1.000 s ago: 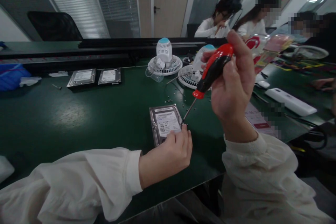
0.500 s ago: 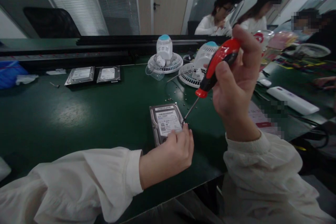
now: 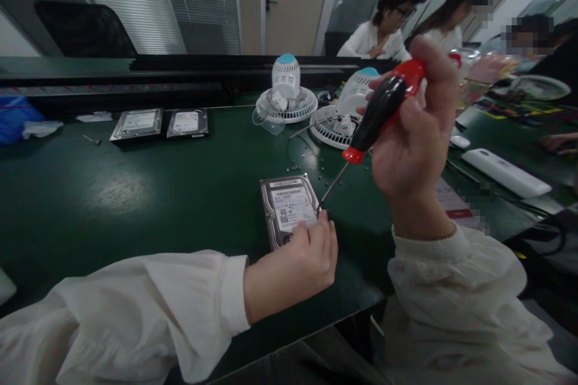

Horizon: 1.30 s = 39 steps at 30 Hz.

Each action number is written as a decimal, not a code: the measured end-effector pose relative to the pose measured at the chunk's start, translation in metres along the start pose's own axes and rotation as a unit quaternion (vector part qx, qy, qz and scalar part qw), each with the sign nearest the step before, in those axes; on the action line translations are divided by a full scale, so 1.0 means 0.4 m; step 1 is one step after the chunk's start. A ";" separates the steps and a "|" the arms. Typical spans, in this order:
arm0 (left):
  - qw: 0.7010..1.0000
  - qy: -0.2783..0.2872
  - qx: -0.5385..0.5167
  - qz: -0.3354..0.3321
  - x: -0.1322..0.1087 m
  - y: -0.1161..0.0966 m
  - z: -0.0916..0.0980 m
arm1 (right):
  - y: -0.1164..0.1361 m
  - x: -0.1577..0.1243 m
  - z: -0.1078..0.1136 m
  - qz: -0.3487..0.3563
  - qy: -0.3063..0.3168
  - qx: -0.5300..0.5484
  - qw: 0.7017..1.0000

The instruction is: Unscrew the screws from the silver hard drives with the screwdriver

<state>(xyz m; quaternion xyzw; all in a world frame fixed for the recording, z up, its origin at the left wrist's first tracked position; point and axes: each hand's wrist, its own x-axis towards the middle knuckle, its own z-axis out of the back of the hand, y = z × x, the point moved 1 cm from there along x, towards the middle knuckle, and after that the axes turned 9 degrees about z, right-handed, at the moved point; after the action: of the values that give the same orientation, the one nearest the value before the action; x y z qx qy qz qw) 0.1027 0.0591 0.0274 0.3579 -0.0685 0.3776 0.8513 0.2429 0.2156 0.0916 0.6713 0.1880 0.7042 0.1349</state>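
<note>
A hard drive (image 3: 289,203) with a white label lies on the green table, label side up. Over its near right part is my left hand (image 3: 303,258), fingers closed round the drive's edge. Raised above the table, my right hand (image 3: 413,132) grips the red and black handle of a screwdriver (image 3: 383,105). The screwdriver slants down to the left, its tip at the drive's right edge beside my left fingertips. Whether the tip sits in a screw is too small to tell.
Several loose screws (image 3: 295,168) lie beyond the drive. Two more hard drives, one at the left (image 3: 138,124) and one beside it (image 3: 187,123), rest farther back. White fan parts (image 3: 286,96) stand behind. A white power strip (image 3: 506,174) is at right; people sit across the table.
The screwdriver handle has turned in my right hand, showing more of its black side. My left hand stays on the drive. The whole view has shifted slightly.
</note>
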 end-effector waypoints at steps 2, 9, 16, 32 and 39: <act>1.000 -0.002 0.000 -0.001 0.001 0.001 0.000 | -0.004 0.004 0.000 0.010 0.008 0.043 0.999; 1.000 -0.004 0.001 -0.001 0.001 0.006 0.002 | -0.020 0.013 0.011 0.124 0.001 0.010 0.992; 1.000 0.007 0.002 -0.007 0.001 0.005 0.006 | -0.016 0.010 0.009 0.105 0.014 0.012 0.994; 1.000 0.006 0.009 -0.006 0.002 0.005 0.005 | -0.012 0.010 0.005 0.097 0.000 0.024 0.995; 1.000 -0.001 0.006 -0.005 -0.003 0.000 0.003 | -0.006 0.004 -0.004 0.098 -0.003 0.008 0.995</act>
<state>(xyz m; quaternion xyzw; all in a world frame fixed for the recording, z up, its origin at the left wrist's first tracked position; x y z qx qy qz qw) 0.1018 0.0577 0.0277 0.3641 -0.0653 0.3731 0.8509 0.2411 0.2184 0.0920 0.6895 0.1265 0.7105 0.0610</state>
